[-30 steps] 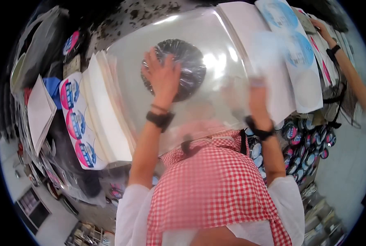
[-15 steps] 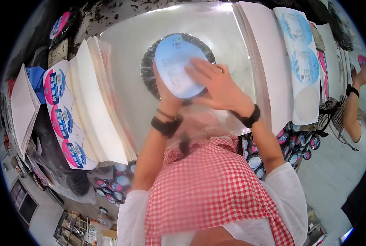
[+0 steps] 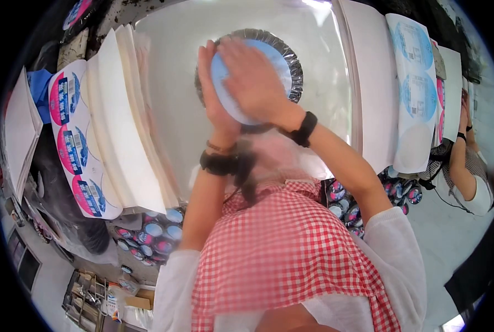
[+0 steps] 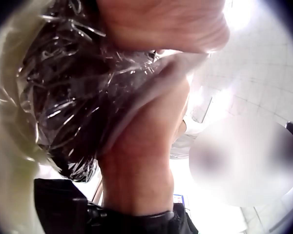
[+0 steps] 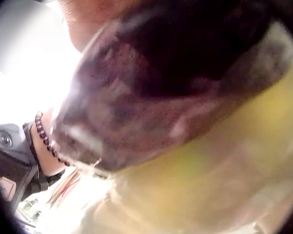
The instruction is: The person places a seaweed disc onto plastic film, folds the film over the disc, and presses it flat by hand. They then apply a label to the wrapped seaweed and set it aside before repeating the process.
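Observation:
A round dark package in clear wrap (image 3: 296, 69) lies on the shiny clear-covered surface (image 3: 172, 72) in the head view, with a round light-blue label (image 3: 277, 55) on its top. My right hand (image 3: 255, 83) lies flat across the label, fingers straight and pointing up-left. My left hand (image 3: 218, 105) rests along the left edge of the label, its fingers extended. The left wrist view shows the crinkled wrap (image 4: 73, 92) close beside the left hand (image 4: 141, 141). In the right wrist view the dark package (image 5: 151, 87) fills much of the picture, blurred.
A strip of pink and blue labels (image 3: 72, 141) and layered white sheets (image 3: 114, 99) lie at the left. Blue round labels on a strip (image 3: 418, 94) lie at the right. Several small round packs (image 3: 153, 235) are below the surface. Another person's arm (image 3: 460, 166) is at far right.
My right hand has moved left onto the label, which now lies flatter over the package. Earlier, the right hand was away at the right and the left hand alone touched the package.

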Demonstrator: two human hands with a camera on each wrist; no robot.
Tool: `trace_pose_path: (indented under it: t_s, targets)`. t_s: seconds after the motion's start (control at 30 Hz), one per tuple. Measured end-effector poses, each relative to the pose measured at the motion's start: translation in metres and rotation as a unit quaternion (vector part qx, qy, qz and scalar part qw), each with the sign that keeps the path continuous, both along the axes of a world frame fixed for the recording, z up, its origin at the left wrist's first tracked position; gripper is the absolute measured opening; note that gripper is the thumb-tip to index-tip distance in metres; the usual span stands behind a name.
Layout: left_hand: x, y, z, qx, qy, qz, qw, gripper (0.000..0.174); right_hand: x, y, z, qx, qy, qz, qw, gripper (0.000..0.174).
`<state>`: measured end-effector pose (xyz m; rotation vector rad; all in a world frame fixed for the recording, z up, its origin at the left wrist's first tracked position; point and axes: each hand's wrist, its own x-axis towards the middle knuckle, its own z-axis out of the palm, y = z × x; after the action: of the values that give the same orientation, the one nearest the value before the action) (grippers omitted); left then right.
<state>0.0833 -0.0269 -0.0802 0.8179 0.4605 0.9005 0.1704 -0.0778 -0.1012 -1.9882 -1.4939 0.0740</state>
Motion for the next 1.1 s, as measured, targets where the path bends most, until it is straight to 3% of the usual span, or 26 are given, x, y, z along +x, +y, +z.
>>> trace_pose_path:
  t_s: [0.13,0.17,0.27,0.33,0.4,0.47,0.53,0.6,0.63,0.67,0.7,0.73,0.77,0.8,0.83,0.87,0.9,0.93,0.97,1.0,1.07,1.1]
  targets:
    - [-0.027,0.012,-0.005,0.139,0.125,0.053,0.981,0.060,-0.014,0.005,0.016,-0.026,-0.100,-0.002,0.995,0.048]
    - [-0.041,0.019,0.000,0.212,0.090,0.087,0.969,0.059,-0.013,0.008,0.012,-0.030,-0.113,-0.006,0.993,0.049]
    - [-0.055,0.027,-0.009,0.068,0.163,0.011,0.984,0.058,-0.027,0.000,0.018,-0.076,-0.158,-0.011,0.984,0.053]
    - [-0.049,0.029,-0.033,0.148,0.169,-0.014,0.974,0.056,-0.036,-0.004,0.034,-0.075,-0.162,-0.013,0.984,0.054]
    - [-0.047,0.026,-0.004,0.096,0.226,-0.033,0.969,0.055,-0.045,-0.026,0.028,-0.060,-0.099,0.090,0.989,0.058]
    - [-0.053,0.023,0.006,0.189,0.286,-0.048,0.938,0.055,-0.047,-0.056,0.033,-0.068,-0.007,0.179,0.982,0.063]
    - [-0.063,0.025,0.005,0.272,0.349,-0.048,0.896,0.056,-0.027,-0.091,0.031,0.009,0.048,-0.114,0.992,0.070]
    - [-0.082,0.030,-0.005,0.345,0.425,-0.036,0.836,0.057,0.007,-0.110,0.013,-0.065,-0.090,-0.288,0.951,0.074]
    - [-0.081,0.018,-0.026,0.517,0.422,-0.001,0.745,0.056,0.006,-0.109,0.007,-0.033,0.007,-0.262,0.965,0.068]
    - [-0.069,0.004,-0.043,0.670,0.414,0.035,0.615,0.056,-0.004,-0.099,0.005,0.003,0.105,-0.222,0.969,0.063]
    - [-0.063,-0.007,-0.031,0.582,0.391,-0.003,0.713,0.052,-0.015,-0.083,0.038,0.142,0.327,-0.174,0.918,0.059]
    - [-0.063,-0.008,-0.014,0.481,0.354,-0.037,0.801,0.047,-0.020,-0.079,0.063,0.182,0.389,-0.140,0.892,0.056]
    - [-0.075,0.009,0.010,0.450,0.368,-0.088,0.809,0.042,-0.024,-0.075,0.088,0.220,0.449,-0.106,0.860,0.054]
    - [-0.089,0.027,0.038,0.411,0.376,-0.145,0.818,0.038,-0.019,-0.077,0.091,0.182,0.307,-0.074,0.931,0.055]
    - [-0.104,0.045,0.053,0.368,0.376,-0.203,0.826,0.033,-0.013,-0.078,0.093,0.162,0.154,-0.053,0.973,0.056]
    - [-0.121,0.068,0.056,0.426,0.404,-0.065,0.807,0.022,-0.009,-0.074,0.095,0.137,-0.057,-0.004,0.989,0.058]
    - [-0.135,0.095,0.056,0.382,0.439,0.021,0.813,0.019,-0.008,-0.071,0.095,0.108,-0.269,0.039,0.956,0.060]
    - [-0.161,0.132,0.048,0.481,0.466,0.076,0.739,0.017,-0.014,-0.071,0.087,0.036,-0.223,0.081,0.971,0.060]
    - [-0.180,0.155,0.047,0.473,0.540,0.133,0.683,0.017,-0.020,-0.076,0.074,-0.038,-0.177,0.122,0.976,0.060]
    - [-0.196,0.165,0.056,0.411,0.592,0.114,0.684,0.019,-0.024,-0.079,0.067,-0.117,-0.130,0.158,0.972,0.061]
    - [-0.200,0.151,0.054,0.445,0.543,0.139,0.699,0.030,-0.023,-0.075,0.067,-0.095,-0.070,0.108,0.987,0.060]
    - [-0.190,0.126,0.051,0.545,0.580,0.177,0.578,0.034,-0.020,-0.070,0.064,-0.075,-0.058,0.067,0.993,0.060]
